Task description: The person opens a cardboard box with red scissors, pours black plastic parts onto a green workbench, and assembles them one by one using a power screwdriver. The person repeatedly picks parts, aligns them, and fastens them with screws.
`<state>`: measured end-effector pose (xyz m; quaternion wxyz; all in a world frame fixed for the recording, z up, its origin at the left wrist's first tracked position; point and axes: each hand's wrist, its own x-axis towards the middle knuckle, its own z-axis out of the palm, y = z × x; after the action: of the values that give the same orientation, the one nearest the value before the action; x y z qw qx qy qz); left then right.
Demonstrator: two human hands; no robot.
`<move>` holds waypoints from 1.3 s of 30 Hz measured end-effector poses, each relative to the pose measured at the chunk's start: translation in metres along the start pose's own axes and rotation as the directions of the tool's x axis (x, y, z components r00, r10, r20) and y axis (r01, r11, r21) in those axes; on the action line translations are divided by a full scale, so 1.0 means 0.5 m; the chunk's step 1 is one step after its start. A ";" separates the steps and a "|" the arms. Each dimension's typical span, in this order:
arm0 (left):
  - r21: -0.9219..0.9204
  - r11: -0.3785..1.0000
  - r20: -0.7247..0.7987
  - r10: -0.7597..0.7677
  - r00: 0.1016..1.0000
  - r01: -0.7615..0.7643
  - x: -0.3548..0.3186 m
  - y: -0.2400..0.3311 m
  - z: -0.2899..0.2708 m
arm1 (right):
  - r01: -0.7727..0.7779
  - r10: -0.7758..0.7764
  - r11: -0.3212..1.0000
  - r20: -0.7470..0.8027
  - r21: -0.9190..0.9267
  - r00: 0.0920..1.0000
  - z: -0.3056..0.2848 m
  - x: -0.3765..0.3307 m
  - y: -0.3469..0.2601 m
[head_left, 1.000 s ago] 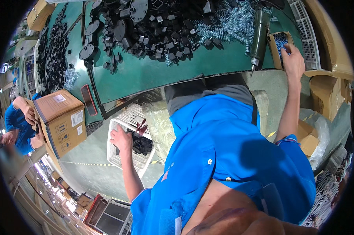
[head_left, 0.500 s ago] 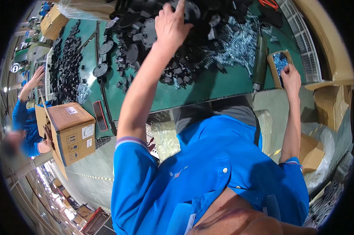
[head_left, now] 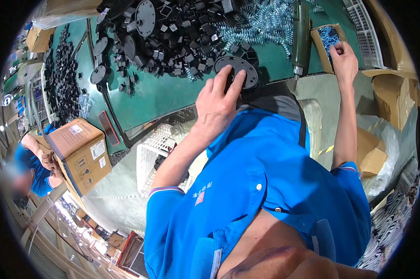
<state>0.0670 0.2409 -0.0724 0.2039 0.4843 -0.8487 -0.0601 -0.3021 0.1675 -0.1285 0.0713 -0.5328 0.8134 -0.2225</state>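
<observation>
My left hand [head_left: 215, 104] grips a black round plastic base [head_left: 234, 61] with small holes around its rim, at the table's near edge. Two fingers lie on its upper face; the thumb is hidden. My right hand [head_left: 344, 67] is at a small cardboard box [head_left: 318, 44] of bluish screws [head_left: 328, 36], with thumb and fingertips pinched together. Whatever is in that pinch is too small to make out. Between the hands, a dark green power screwdriver [head_left: 301, 39] points its bit toward me.
Black plastic blocks [head_left: 173, 46] and silvery springs [head_left: 261, 25] are heaped on the green table [head_left: 168, 95]. A red-edged phone [head_left: 108, 128] lies near a large cardboard box [head_left: 82, 156], where another person's hands [head_left: 47, 160] are. A white basket [head_left: 145, 162] stands below.
My left hand has come back from the far pile toward me and now holds a round base. My right hand stays at the screw box. The other person's raised hand has lowered to the carton.
</observation>
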 end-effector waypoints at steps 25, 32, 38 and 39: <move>-0.633 0.340 0.362 -0.665 0.654 0.696 -0.147 0.027 0.085 | 0.013 -0.009 0.998 -0.080 0.055 0.997 0.010 0.004 0.034; -0.458 0.554 0.453 -0.527 0.719 0.695 -0.061 0.039 0.093 | 0.000 0.097 0.783 -0.122 0.622 0.988 0.007 -0.015 0.012; -0.229 0.866 0.220 -0.398 0.891 0.444 0.019 -0.014 0.011 | 0.045 0.051 0.718 -0.117 0.694 0.992 0.010 -0.026 0.048; -0.237 0.899 0.060 -0.365 0.929 0.368 0.035 -0.037 0.015 | 0.049 0.056 0.713 -0.126 0.700 0.990 0.009 -0.028 0.045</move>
<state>0.0707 0.2157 -0.0799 0.2409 0.6059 -0.7300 -0.2047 -0.3133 0.1865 -0.1439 0.2118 -0.4476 0.6722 -0.5504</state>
